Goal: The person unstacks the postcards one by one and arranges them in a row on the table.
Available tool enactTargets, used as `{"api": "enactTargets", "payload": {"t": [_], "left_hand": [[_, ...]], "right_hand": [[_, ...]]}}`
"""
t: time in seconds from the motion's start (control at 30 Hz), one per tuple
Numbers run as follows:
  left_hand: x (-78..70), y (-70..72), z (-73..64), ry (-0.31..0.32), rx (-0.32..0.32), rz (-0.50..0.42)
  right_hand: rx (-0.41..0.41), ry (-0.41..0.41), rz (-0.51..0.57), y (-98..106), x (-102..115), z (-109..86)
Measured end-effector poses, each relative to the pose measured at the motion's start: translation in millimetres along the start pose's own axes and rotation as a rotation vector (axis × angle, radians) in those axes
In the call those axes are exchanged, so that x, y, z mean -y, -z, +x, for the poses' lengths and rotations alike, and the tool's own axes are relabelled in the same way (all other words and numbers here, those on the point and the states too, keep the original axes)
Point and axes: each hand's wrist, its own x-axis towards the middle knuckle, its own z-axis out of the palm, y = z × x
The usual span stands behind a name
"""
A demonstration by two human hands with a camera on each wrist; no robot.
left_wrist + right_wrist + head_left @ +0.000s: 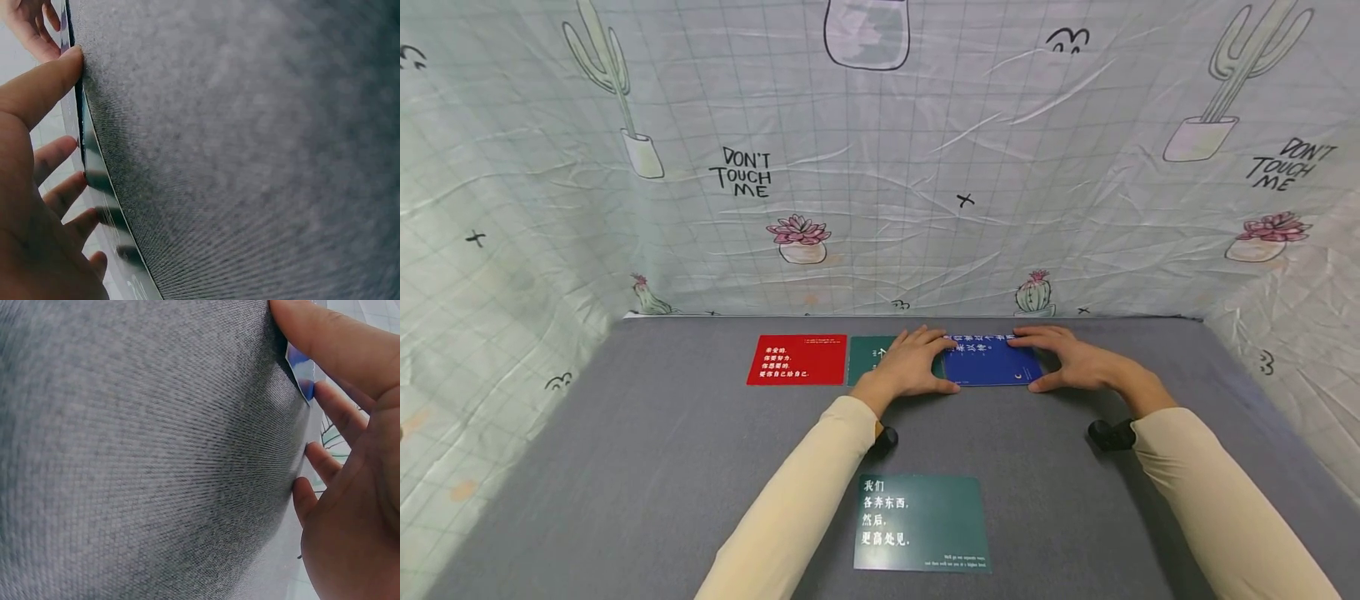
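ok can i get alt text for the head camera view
Two hands, the left hand and right hand, frame a blue card at its sides on a grey table. A red card and a partly covered green card lie to its left, a larger green card nearer the viewer.

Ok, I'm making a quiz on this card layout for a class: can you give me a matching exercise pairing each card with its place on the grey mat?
Cards:
1. red card
2. blue card
3. large green card
4. small green card

Places:
A. nearest the person, between the forearms
B. left end of the far row
C. between the left hand and right hand
D. partly under the left hand, next to the red card

Pairs: 1-B, 2-C, 3-A, 4-D
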Motion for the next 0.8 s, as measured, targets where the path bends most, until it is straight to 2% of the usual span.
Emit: {"api": "enactTargets", "payload": {"t": [0.5, 0.8], "left_hand": [[3.6, -2.6, 2.5, 0.008, -0.013, -0.019], [3.8, -1.8, 1.4, 0.005, 0.003, -0.027]], "right_hand": [[0.012, -0.017, -0.006, 3.6, 3.1, 2.3], [0.0, -0.018, -0.014, 2.2, 3.3, 2.5]]}}
